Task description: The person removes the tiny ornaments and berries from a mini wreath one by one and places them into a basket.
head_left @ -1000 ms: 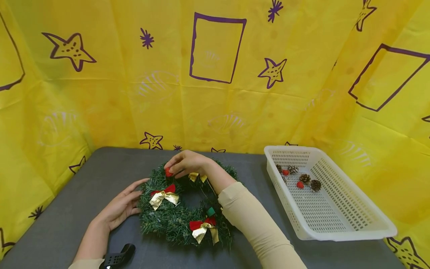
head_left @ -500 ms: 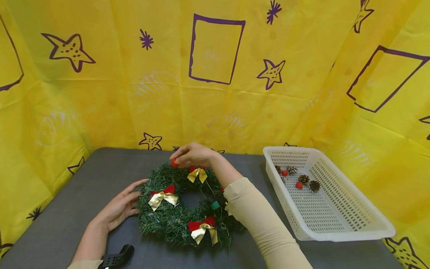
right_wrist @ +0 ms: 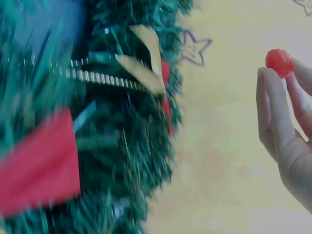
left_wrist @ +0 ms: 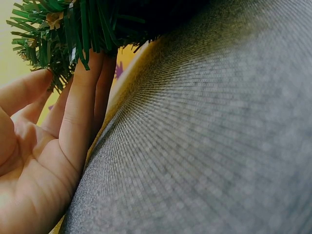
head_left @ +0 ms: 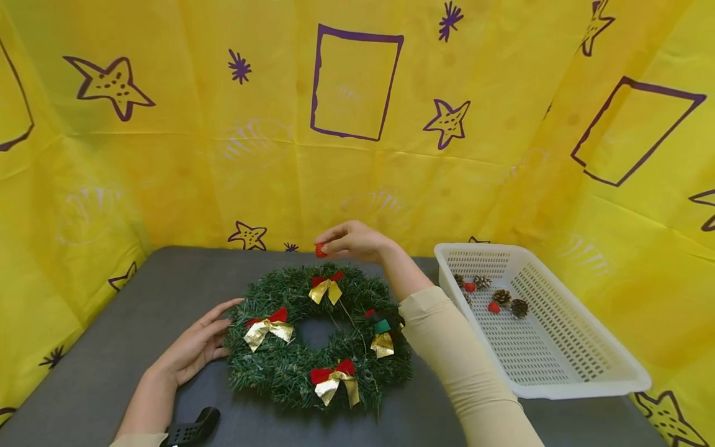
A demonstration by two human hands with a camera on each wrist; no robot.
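Observation:
A green Christmas wreath (head_left: 279, 375) with several red-and-gold bows lies on the dark grey table. My left hand (head_left: 198, 347) rests at the wreath's left side; its nearly straight fingers (left_wrist: 78, 117) touch the green tips in the left wrist view. Above the wreath's far edge, my right hand (head_left: 357, 241) pinches a small, bumpy red berry (right_wrist: 279, 63) between thumb and fingertips. Berry and wreath stand apart in the right wrist view. A gold bow (head_left: 326, 289) with a red top sits on the wreath just below that hand.
On the right stands a white perforated plastic basket (head_left: 564, 390) with several pine cones (head_left: 519, 308) and red berries (head_left: 494, 307) inside. A yellow patterned cloth (head_left: 357, 180) hangs behind the table (head_left: 184, 273). A black strap (head_left: 192, 428) is at my left wrist.
My right hand has lifted the red berry from the wreath's upper left and carried it right and away, past the far edge. My left hand has stayed at the wreath's side.

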